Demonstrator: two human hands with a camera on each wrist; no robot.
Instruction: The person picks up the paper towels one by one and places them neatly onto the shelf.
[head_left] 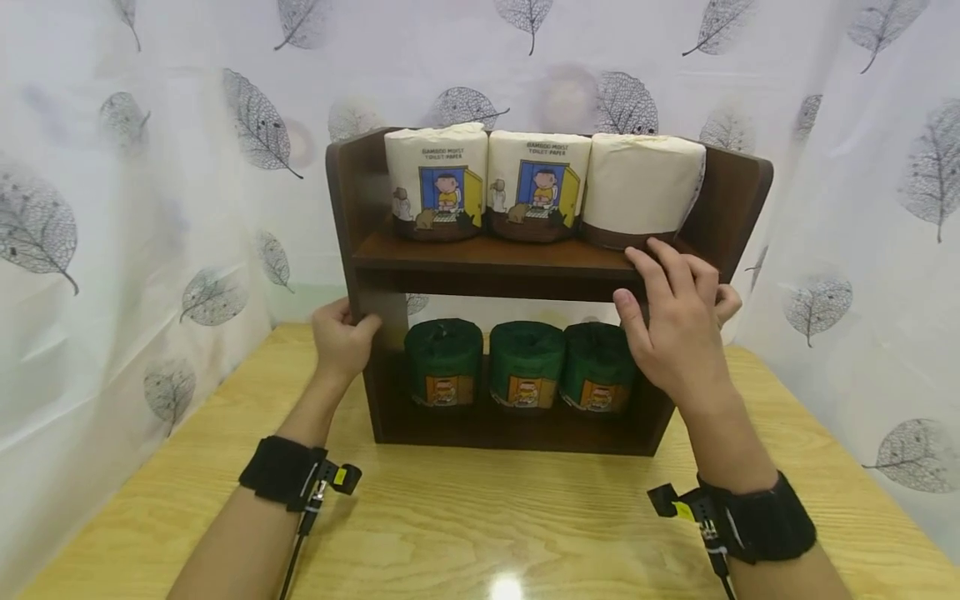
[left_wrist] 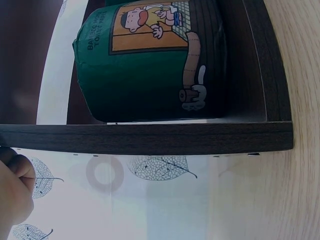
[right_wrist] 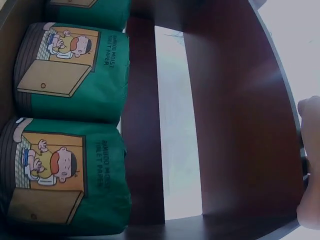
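A dark brown two-tier wooden shelf [head_left: 495, 254] stands upright. My left hand [head_left: 341, 337] grips its left side panel [left_wrist: 150, 139], the thumb at the front edge and the other fingers partly hidden behind the wood. At the right end of the middle board, my right hand [head_left: 678, 333] rests with fingers spread and extended, fingertips near the base of a cream toilet roll [head_left: 641, 187]. Beside that roll are two cream printed toilet rolls [head_left: 438, 187]. Three green wrapped toilet rolls [head_left: 527, 367] stand on the lower tier, also visible in the right wrist view.
Below the shelf is a light wood table [head_left: 480, 517]. A white curtain [head_left: 187, 167] with grey leaf prints hangs behind and on both sides. Each forearm wears a black strap [head_left: 277, 472] with a small camera and cable.
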